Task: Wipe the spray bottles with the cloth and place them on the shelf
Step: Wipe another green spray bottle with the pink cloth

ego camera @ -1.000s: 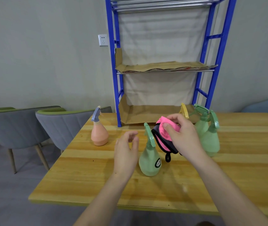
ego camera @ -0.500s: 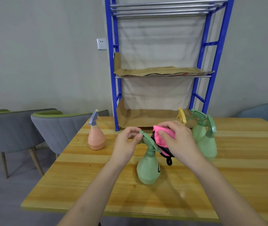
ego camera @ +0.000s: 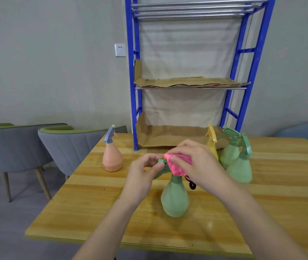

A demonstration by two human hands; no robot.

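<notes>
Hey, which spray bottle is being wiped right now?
The nearest green bottle, the only one touched: the left hand pinches its nozzle, the right hand presses the pink cloth on its top.

1. Table (ego camera: 93, 212) in the foreground; rack (ego camera: 133, 109) stands on its far edge, against the wall.
2. Cardboard sheets (ego camera: 177, 136) lie on the rack's bottom and middle levels.
3. Near bottle (ego camera: 174, 199) upright mid-table, before the rack.
4. Cloth (ego camera: 176, 166) sits on its spray head, right hand (ego camera: 202, 166) over it; left hand (ego camera: 142, 175) pinches the nozzle from the left.
5. Left bottle (ego camera: 112, 160) well to the left, further back.
6. Front right bottle (ego camera: 240, 171) right of the right hand, rear right bottle (ego camera: 229, 154) just behind it; fifth bottle (ego camera: 211, 141) behind the hand.
7. Chairs (ego camera: 65, 147) left of the table; socket (ego camera: 120, 50) on the wall, left of the rack.
</notes>
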